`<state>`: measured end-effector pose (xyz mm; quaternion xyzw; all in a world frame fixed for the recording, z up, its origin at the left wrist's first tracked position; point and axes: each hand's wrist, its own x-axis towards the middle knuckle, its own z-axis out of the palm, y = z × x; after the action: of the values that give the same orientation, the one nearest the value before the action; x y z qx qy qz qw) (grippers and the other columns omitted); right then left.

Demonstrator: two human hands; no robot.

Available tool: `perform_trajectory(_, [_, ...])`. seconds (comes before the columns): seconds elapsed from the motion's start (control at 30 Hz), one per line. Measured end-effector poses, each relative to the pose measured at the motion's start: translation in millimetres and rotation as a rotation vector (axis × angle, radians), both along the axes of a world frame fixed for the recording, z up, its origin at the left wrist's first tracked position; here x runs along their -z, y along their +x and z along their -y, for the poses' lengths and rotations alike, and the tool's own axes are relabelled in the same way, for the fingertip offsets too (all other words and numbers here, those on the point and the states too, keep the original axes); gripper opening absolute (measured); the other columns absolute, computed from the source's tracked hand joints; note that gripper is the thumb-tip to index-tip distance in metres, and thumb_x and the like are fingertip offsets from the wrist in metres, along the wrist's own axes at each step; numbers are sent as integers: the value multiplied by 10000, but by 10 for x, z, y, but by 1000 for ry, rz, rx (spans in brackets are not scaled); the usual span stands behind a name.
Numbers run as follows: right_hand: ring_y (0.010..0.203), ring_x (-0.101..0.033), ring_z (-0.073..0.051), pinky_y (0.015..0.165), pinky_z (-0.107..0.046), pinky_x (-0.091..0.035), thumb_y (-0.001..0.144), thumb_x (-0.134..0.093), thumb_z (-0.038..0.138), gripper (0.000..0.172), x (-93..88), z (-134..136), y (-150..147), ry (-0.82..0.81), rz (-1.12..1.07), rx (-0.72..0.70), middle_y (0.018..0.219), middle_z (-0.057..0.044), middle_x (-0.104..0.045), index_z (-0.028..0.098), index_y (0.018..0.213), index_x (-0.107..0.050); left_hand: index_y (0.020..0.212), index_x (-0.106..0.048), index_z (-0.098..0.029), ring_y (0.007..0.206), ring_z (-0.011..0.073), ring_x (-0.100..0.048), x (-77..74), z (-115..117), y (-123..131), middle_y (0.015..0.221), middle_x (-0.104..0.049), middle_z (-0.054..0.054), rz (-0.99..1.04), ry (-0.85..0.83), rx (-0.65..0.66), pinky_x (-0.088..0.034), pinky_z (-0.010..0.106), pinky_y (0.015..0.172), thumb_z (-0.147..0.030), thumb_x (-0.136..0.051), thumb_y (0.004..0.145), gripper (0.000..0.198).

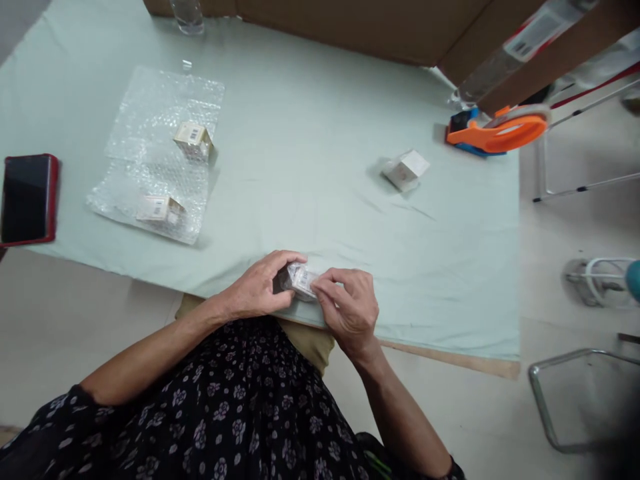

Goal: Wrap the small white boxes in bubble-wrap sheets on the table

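Note:
At the table's near edge lies a small carton (302, 280) in clear wrap, its printed label facing up. My left hand (263, 285) grips it from the left, the thumb in front and the fingers behind. On its right end, the fingertips of my right hand (350, 300) are pinched together against the wrap. Whether they hold a bit of film or tape is too small to make out. Another small white carton (407, 169), partly wrapped, stands farther right. To the left, two more cartons, one upper (194, 139) and one lower (159, 209), rest on bubble wrap (150, 120).
An orange tape dispenser (500, 133) stands at the right rear of the green-clothed table (300, 133). A dark phone in a red case (29, 199) lies far left. Along the back are a large cardboard box (340, 27), a clear glass (189, 17) and a plastic-wrapped roll (520, 50).

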<state>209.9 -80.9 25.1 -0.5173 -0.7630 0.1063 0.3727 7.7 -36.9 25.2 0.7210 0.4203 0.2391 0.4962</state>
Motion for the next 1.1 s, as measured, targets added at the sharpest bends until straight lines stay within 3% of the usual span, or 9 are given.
perform_trajectory(0.17, [856, -626, -206, 839, -418, -406, 876, -608, 107, 297, 156, 174, -78, 74, 30, 12, 934, -18, -715, 344, 1037, -684, 1281, -525, -206, 1260, 251, -574, 105, 107, -68, 1337, -610, 126, 32, 181, 15, -452, 442, 1095, -88, -609, 769, 532])
perform_trajectory(0.3, [889, -632, -218, 857, -424, -426, 852, -635, 97, 371, 300, 258, -144, 135, 21, 14, 948, -18, -719, 367, 1103, -672, 1308, -512, -209, 1359, 284, -488, 103, 188, -113, 1431, -530, 154, 10, 267, 30, -406, 503, 1142, -72, -609, 756, 577])
perform_trajectory(0.43, [886, -639, -224, 848, -425, -449, 863, -633, 123, 303, 347, 299, -215, 137, 17, 54, 921, -25, -720, 357, 1046, -689, 1368, -482, -231, 1401, 295, -453, 67, 235, -92, 1475, -503, 148, 105, 277, 8, -390, 540, 1155, -47, -585, 717, 683])
perform_trajectory(0.53, [860, -646, -221, 835, -422, -454, 889, -616, 156, 183, 246, 277, -254, 77, -43, 89, 881, -29, -718, 316, 939, -689, 1244, -591, -224, 1345, 273, -526, 69, 207, -7, 1328, -640, 112, 190, 258, -34, -411, 527, 1145, -67, -566, 769, 501])
perform_trajectory(0.67, [818, -658, -209, 832, -408, -471, 937, -595, 224, 108, 4, 167, -237, -133, -207, 113, 845, -25, -721, 269, 864, -660, 1002, -689, -193, 1221, 244, -626, 69, 117, 126, 1098, -735, 96, 245, 114, -124, -475, 462, 1086, -155, -574, 855, 190])
perform_trajectory(0.8, [810, -653, -197, 800, -364, -514, 917, -637, 290, 67, -161, 8, -178, -375, -435, 167, 842, -19, -722, 255, 867, -666, 906, -715, -180, 1110, 216, -670, 27, 30, 185, 1062, -742, 79, 274, -91, -166, -505, 381, 1019, -225, -612, 851, 125])
perform_trajectory(0.97, [761, -629, -164, 717, -311, -527, 870, -688, 346, 123, -145, -161, -160, -589, -698, 166, 833, -19, -695, 229, 893, -657, 915, -721, -155, 864, 162, -662, -34, -49, 188, 932, -740, 49, 274, -317, -165, -518, 290, 813, -287, -616, 841, 184])
perform_trajectory(1.1, [717, -610, -149, 690, -303, -531, 882, -666, 373, 166, -67, -220, -146, -679, -747, 145, 813, -16, -674, 224, 954, -652, 830, -699, -143, 690, 124, -595, -56, -76, 223, 774, -690, 21, 314, -470, -220, -466, 249, 653, -353, -646, 823, 217])
